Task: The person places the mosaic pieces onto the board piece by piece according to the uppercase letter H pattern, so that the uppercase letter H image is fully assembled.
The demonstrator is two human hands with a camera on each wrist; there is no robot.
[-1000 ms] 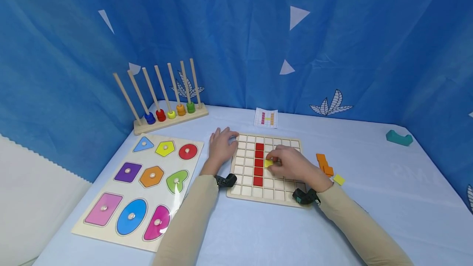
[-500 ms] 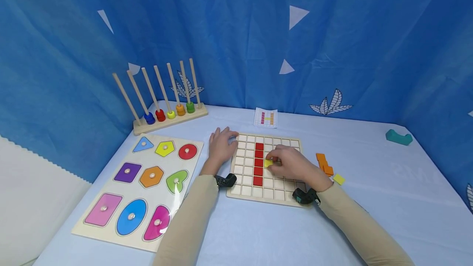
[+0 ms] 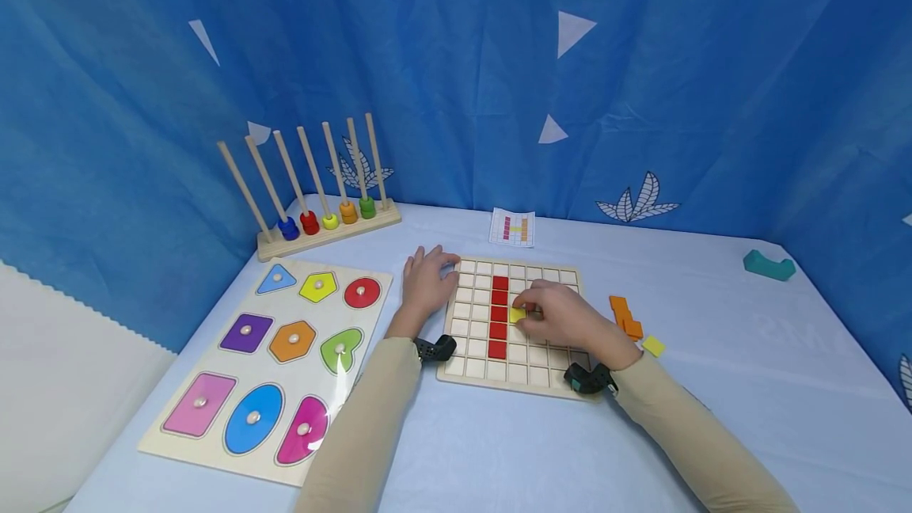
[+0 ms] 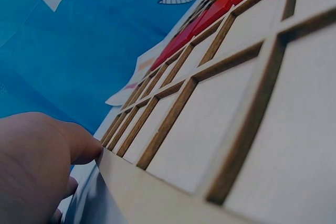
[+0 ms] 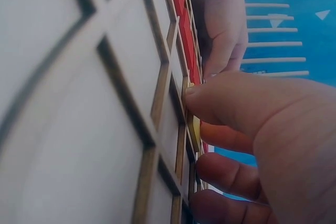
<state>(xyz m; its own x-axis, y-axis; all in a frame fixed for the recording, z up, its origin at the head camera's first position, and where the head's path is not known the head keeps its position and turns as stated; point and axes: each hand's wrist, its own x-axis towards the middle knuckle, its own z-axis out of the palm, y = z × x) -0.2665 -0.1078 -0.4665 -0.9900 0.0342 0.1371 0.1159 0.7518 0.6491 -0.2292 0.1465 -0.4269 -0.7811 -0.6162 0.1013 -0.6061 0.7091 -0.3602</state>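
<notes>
A wooden grid board [image 3: 476, 369] lies on the table, with a column of several red square tiles [image 3: 499, 313] set in its cells. Just right of the third red tile is a yellow square tile [image 3: 516, 315]. The right hand [image 3: 563, 315] reaches over the board and pinches this tile between thumb and fingers; in the right wrist view the yellow tile [image 5: 196, 129] shows at the fingertips, tipped into a cell. At the board's upper left edge, the left hand [image 3: 426, 287] rests its fingertips against the frame, as the left wrist view also shows with the thumb [image 4: 86, 148].
Loose orange tiles [image 3: 623, 317] and another yellow tile [image 3: 653, 347] lie right of the board. Behind it is a printed pattern card [image 3: 512, 228]. A shape puzzle [image 3: 235, 362] and a peg stand [image 3: 331, 236] stand left; a teal block [image 3: 769, 265] lies far right.
</notes>
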